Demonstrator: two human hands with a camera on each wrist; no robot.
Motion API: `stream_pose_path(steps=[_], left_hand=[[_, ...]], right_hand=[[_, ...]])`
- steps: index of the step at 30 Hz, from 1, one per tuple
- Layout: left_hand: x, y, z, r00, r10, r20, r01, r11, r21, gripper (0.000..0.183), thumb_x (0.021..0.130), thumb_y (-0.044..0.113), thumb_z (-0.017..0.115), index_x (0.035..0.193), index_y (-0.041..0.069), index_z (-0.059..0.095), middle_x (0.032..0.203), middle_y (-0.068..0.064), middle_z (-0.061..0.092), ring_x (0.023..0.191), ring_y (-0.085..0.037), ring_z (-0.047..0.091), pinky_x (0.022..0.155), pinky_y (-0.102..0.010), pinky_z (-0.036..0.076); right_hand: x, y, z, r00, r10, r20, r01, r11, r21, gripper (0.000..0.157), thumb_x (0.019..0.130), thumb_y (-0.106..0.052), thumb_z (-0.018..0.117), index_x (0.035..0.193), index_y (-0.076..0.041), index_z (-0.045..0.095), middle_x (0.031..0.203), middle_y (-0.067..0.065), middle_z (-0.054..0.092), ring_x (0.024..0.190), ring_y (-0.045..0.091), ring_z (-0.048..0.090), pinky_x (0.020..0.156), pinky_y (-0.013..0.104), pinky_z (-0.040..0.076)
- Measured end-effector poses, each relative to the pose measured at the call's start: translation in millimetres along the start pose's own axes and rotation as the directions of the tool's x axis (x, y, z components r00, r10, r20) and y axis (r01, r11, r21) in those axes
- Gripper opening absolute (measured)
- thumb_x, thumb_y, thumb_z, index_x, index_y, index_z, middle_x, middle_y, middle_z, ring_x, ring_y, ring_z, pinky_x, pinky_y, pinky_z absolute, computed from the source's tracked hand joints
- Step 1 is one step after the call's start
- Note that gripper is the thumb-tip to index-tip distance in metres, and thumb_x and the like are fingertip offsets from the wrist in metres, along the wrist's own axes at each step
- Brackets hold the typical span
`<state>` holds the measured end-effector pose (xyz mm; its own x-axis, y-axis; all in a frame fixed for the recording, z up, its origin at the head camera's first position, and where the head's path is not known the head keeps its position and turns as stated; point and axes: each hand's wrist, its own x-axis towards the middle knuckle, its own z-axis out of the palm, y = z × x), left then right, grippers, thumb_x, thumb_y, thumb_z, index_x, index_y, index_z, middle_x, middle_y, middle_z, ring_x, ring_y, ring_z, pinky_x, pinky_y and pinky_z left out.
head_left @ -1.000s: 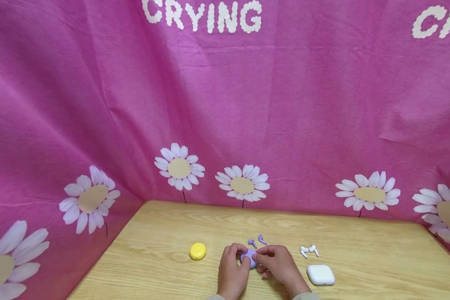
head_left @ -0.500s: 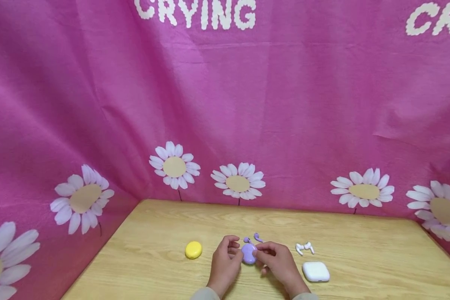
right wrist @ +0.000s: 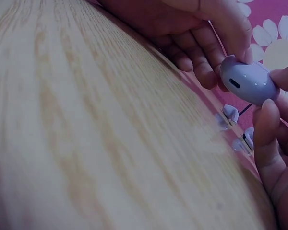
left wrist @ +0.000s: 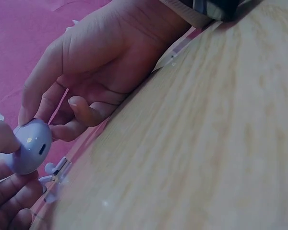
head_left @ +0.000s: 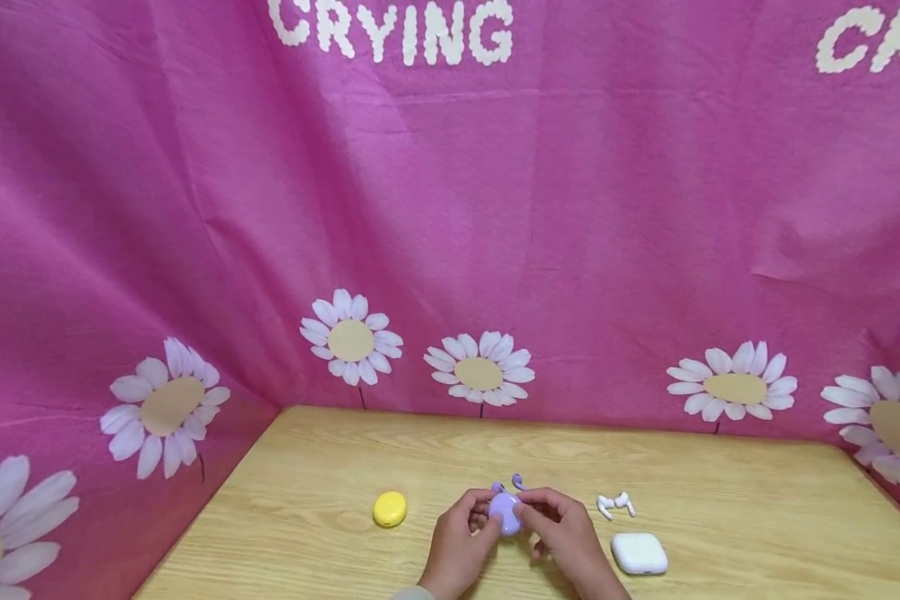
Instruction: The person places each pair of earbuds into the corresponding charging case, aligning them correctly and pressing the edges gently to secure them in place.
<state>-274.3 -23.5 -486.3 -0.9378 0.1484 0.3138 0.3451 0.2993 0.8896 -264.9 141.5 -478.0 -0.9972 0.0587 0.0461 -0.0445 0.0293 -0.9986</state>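
A lilac, rounded earbud case (head_left: 506, 514) is held between both hands, and its lid looks shut. My left hand (head_left: 461, 540) pinches its left side with thumb and fingers. On the other side, my right hand (head_left: 570, 537) grips the case between thumb and index finger. A small dark slot shows on the case (right wrist: 249, 81) in the right wrist view. Just beyond the hands lie two lilac earbuds (head_left: 518, 482), partly hidden behind the case and fingers. The left wrist view also shows the case (left wrist: 32, 146) with fingers from both hands on it.
A yellow round case (head_left: 390, 509) sits on the wooden table (head_left: 285, 492) to the left. To the right are two white earbuds (head_left: 617, 505) and a white case (head_left: 640, 553). A pink curtain (head_left: 607, 250) printed with daisies hangs along the table's back and left edges.
Half a second ago my left fingers were spread away from the case; now they are on its side again. The right hand has kept its grip throughout.
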Motion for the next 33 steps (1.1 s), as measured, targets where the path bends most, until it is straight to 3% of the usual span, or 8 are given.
stream_pose_path(steps=[4,10,14,21,27,33], left_hand=[[-1.0,-1.8,0.5,1.0,-0.013,0.019,0.013,0.999,-0.031,0.023,0.086,0.014,0.069,0.108,0.009,0.064,0.09,0.006,0.063,0.079,-0.003,0.057,0.074,-0.022,0.048],[-1.4,1.0,0.1,1.0,-0.027,0.002,0.027,0.99,-0.14,0.025,0.085,0.011,0.07,0.11,0.006,0.065,0.092,0.0,0.065,0.079,-0.006,0.058,0.071,-0.02,0.05],[-1.6,1.3,-0.1,0.999,-0.029,-0.018,0.026,0.988,-0.153,0.026,0.085,0.011,0.07,0.111,0.007,0.065,0.093,-0.001,0.066,0.077,-0.006,0.058,0.069,-0.02,0.049],[0.5,0.9,-0.7,0.999,-0.038,-0.01,0.037,0.994,-0.1,0.025,0.086,0.011,0.069,0.11,0.01,0.064,0.091,0.002,0.065,0.077,-0.004,0.058,0.07,-0.02,0.05],[2.7,4.9,1.4,1.0,-0.012,0.011,0.014,0.991,-0.134,0.031,0.087,0.01,0.068,0.117,0.014,0.063,0.093,0.0,0.069,0.08,-0.006,0.061,0.072,-0.02,0.051],[-0.4,2.1,-0.1,1.0,-0.021,0.006,0.022,0.994,-0.109,0.031,0.086,0.009,0.069,0.117,0.013,0.063,0.091,0.0,0.069,0.077,-0.004,0.06,0.07,-0.019,0.049]], right_hand=[[-1.8,0.7,-0.4,1.0,-0.016,0.01,0.016,1.0,-0.008,0.027,0.085,-0.015,0.073,0.108,-0.001,0.068,0.094,0.012,0.066,0.073,0.016,0.057,0.047,0.029,0.051],[-4.1,0.3,-4.1,0.992,-0.034,0.124,0.04,0.998,-0.04,0.036,0.088,-0.015,0.069,0.12,-0.003,0.061,0.094,0.014,0.066,0.074,0.02,0.064,0.05,0.033,0.053],[-3.5,0.9,-5.4,0.983,-0.053,0.178,0.06,0.998,-0.034,0.04,0.089,-0.014,0.069,0.125,-0.001,0.057,0.095,0.016,0.067,0.074,0.021,0.066,0.051,0.033,0.054],[-1.8,0.7,-4.4,0.984,-0.047,0.173,0.054,0.998,-0.032,0.04,0.087,-0.013,0.07,0.123,-0.001,0.058,0.095,0.016,0.069,0.075,0.021,0.066,0.052,0.034,0.055],[0.6,-1.6,-6.4,0.988,-0.053,0.142,0.057,0.998,-0.021,0.039,0.087,-0.01,0.07,0.123,-0.001,0.057,0.095,0.017,0.069,0.073,0.021,0.066,0.051,0.032,0.054],[-1.8,1.3,-4.8,0.985,-0.028,0.169,0.029,1.0,-0.001,0.041,0.088,-0.012,0.07,0.124,-0.001,0.056,0.096,0.017,0.069,0.073,0.022,0.066,0.052,0.032,0.054]])
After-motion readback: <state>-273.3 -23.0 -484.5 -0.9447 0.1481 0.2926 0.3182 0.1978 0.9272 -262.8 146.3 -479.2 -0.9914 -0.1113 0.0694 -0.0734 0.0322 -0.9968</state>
